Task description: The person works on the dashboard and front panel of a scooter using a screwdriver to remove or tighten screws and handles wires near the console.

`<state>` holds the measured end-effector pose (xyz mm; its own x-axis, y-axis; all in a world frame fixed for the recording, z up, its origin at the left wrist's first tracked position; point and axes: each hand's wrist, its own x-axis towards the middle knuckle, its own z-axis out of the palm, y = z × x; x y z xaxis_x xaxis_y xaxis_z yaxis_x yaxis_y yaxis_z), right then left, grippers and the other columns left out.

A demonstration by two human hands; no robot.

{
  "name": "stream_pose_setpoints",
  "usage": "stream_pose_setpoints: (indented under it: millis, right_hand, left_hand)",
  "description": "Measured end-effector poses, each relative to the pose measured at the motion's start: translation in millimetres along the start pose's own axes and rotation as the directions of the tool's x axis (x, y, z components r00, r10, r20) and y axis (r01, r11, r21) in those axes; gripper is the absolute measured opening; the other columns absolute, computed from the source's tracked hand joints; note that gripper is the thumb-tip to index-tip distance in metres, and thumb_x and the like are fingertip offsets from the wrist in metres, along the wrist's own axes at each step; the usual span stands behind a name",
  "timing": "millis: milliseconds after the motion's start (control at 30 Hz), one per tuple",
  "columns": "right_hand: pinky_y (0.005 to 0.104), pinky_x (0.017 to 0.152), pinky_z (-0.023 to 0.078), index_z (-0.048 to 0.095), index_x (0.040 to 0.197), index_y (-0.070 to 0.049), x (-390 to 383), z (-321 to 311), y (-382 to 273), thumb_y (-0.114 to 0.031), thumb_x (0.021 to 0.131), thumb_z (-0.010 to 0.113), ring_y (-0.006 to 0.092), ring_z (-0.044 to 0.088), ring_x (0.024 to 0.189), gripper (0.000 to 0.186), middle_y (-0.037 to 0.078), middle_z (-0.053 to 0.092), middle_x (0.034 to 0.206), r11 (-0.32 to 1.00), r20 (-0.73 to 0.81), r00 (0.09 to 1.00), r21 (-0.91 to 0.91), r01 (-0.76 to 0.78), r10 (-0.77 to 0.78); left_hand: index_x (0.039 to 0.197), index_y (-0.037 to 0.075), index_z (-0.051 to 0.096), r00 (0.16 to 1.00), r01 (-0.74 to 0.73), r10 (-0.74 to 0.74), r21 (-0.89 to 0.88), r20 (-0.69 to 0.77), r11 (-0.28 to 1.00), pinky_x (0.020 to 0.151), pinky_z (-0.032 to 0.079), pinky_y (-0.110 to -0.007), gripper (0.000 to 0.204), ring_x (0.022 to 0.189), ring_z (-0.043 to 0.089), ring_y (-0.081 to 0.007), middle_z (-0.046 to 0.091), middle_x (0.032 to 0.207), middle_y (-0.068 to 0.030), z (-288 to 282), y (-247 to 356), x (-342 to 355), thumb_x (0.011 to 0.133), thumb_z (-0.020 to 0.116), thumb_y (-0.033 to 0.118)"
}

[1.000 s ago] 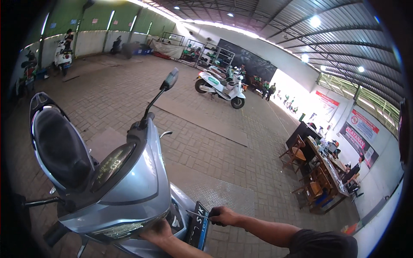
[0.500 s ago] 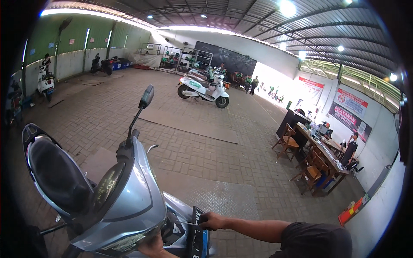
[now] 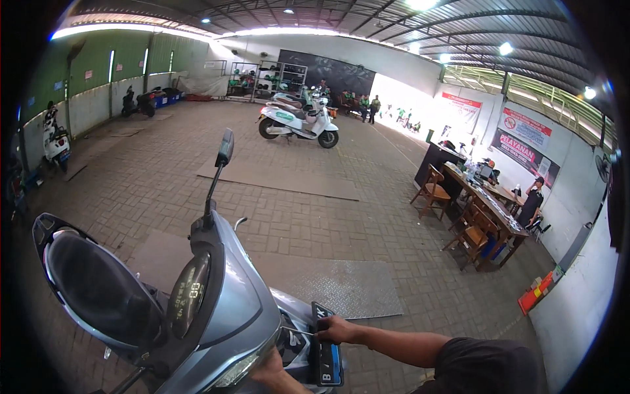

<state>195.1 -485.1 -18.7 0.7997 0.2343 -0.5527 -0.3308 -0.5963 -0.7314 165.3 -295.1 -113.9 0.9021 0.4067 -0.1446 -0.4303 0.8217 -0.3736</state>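
A silver-blue scooter [image 3: 243, 305] stands close in front of me, its seat to the left and its front toward the lower right. My right hand [image 3: 336, 329] is closed beside the black licence plate [image 3: 326, 372]. From its fingers a thin metal shaft, apparently a screwdriver [image 3: 300, 330], points left at the dark front panel [image 3: 289, 345]; the fingers cover its handle. Under the headlight [image 3: 237, 370], my left hand [image 3: 268, 368] lies against the edge of the front cowl. Its fingertips are hidden behind the bodywork.
The scooter's mirror [image 3: 224, 150] rises above its lit dashboard [image 3: 190, 292]. A metal ramp plate [image 3: 354, 285] lies on the paving beyond. On the right are wooden chairs [image 3: 478, 235] and a long desk [image 3: 492, 207] with people. A white scooter [image 3: 298, 123] is parked farther back.
My view has shifted, so the background sits slightly higher and more leftward, while the scooter's front and both hands appear farther right. Each hand keeps its place on the scooter.
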Motion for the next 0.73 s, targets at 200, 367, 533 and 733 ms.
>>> stream_pose_setpoints:
  millis: [200,367,533,733]
  right_hand:
    - [0.0233,0.043,0.033,0.055,0.083,-0.004,-19,-5,3,-0.021,0.081,0.059,0.007,0.043,0.053,0.017,-0.001,0.049,0.063,0.999,-0.053,0.999,0.032,-0.012,0.014]
    - [0.0234,0.043,0.034,0.054,0.082,-0.004,-30,-22,15,-0.019,0.082,0.058,0.0079,0.043,0.052,0.016,0.0,0.051,0.064,0.998,-0.087,0.995,0.05,-0.034,0.038]
    - [0.0238,0.044,0.036,0.055,0.083,-0.003,-32,-26,23,-0.019,0.081,0.058,0.009,0.045,0.054,0.016,0.001,0.053,0.066,0.997,-0.1,0.992,0.019,-0.079,0.081]
    - [0.0254,0.045,0.038,0.056,0.088,-0.003,-21,-24,25,-0.02,0.081,0.058,0.0099,0.047,0.055,0.019,0.002,0.054,0.068,0.998,-0.047,0.996,-0.004,-0.07,0.07]
  left_hand:
    - [0.124,-0.002,0.04,0.975,-0.178,0.175,-0.014,-0.136,0.984,0.101,0.027,-0.048,0.06,0.121,0.036,-0.0335,0.04,0.13,-0.0184,45,-34,-17,0.084,0.046,0.043]
    - [0.125,-0.001,0.039,0.983,-0.179,0.177,-0.041,-0.045,0.983,0.101,0.027,-0.048,0.057,0.12,0.037,-0.0329,0.04,0.13,-0.0179,20,-27,-8,0.084,0.047,0.038]
    - [0.127,0.0,0.038,0.986,-0.105,0.102,0.012,0.135,0.994,0.101,0.028,-0.049,0.058,0.12,0.038,-0.0329,0.041,0.129,-0.0177,1,-20,-8,0.083,0.051,0.037]
    - [0.13,0.002,0.033,0.978,-0.179,0.175,-0.023,-0.111,0.984,0.105,0.021,-0.047,0.067,0.124,0.031,-0.0335,0.033,0.135,-0.0164,32,-32,-7,0.083,0.046,0.047]
